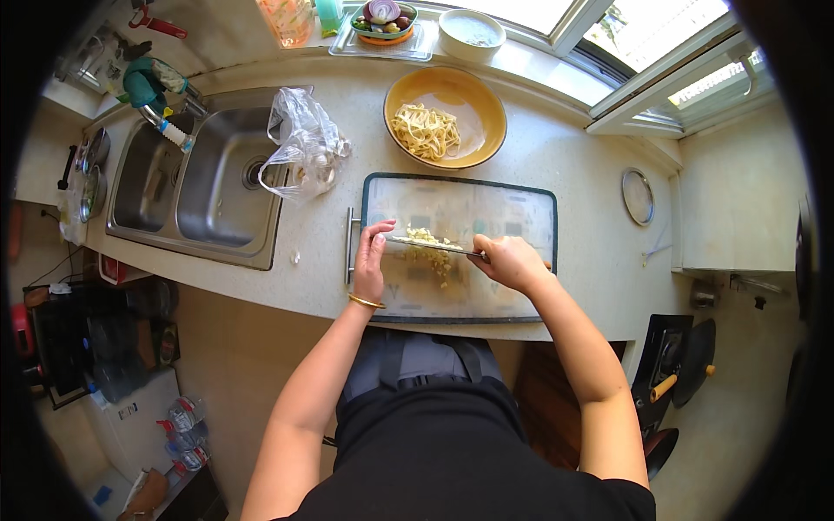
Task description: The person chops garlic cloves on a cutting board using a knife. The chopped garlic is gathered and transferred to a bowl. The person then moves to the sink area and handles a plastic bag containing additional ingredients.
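Observation:
My right hand (511, 259) grips the handle of a kitchen knife (433, 245). The knife's blade is held edge-on to my view and points left across a translucent cutting board (492, 286) with a dark green rim. Finely chopped pale pieces, possibly garlic (422, 234), lie along the blade and scatter on the board below it. At the blade's far end is my left hand (373, 251), its fingers extended and thumb apart; whether it touches the tip cannot be seen clearly. A metal bar handle (350, 247) shows at the board's left side.
Beyond the board stands a yellow bowl (482, 124) of noodles (427, 132). A clear plastic bag (303, 146) slumps beside the double steel sink (228, 176). A round metal lid (638, 197) lies to the right. On the windowsill are a bowl with a cut onion (382, 11) and a white bowl (472, 36).

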### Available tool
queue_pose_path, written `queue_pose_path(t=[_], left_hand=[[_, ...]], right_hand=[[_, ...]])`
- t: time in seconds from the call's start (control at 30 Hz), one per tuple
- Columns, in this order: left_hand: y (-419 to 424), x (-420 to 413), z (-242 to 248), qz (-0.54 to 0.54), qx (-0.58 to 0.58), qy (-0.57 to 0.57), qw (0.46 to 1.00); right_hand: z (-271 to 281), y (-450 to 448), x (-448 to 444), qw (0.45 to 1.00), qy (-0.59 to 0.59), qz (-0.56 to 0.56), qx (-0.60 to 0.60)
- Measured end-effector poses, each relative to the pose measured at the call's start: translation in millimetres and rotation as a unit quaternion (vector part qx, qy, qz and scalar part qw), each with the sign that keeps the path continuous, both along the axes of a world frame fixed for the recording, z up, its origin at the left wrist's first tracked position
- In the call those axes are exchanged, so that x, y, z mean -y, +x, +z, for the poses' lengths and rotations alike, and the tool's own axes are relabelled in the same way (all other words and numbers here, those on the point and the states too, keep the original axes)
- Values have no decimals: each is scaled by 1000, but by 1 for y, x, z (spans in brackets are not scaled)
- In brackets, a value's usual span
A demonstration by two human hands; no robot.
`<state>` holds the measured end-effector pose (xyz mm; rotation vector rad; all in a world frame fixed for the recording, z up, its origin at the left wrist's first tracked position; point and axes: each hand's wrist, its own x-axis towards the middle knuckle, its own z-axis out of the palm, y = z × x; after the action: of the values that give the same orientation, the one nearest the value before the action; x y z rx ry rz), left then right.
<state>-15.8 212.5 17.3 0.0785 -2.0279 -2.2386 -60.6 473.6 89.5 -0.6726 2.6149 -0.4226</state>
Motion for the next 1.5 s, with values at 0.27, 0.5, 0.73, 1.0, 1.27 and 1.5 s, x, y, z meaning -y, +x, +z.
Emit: queue_pose_path(t=[0.27, 0.5, 0.73, 1.0, 1.27, 1.5], left_hand=[[-14, 5, -10, 6, 7, 2, 1000], [1, 8, -11, 4, 25, 28, 999], [-5, 11, -6, -2, 24, 44, 999], [-3, 13, -17, -21, 10, 50, 998], [7, 2, -6, 18, 9, 6, 1000], [8, 4, -7, -24, 4, -36, 999]], right_hand=[[1, -8, 10, 999, 32, -7, 33], [10, 22, 24, 998, 57, -12, 33], [15, 15, 21, 999, 23, -21, 15], [11, 26, 24, 998, 42, -32, 24], [0, 44, 20, 999, 14, -39, 1], [-12, 57, 19, 997, 5, -81, 14]])
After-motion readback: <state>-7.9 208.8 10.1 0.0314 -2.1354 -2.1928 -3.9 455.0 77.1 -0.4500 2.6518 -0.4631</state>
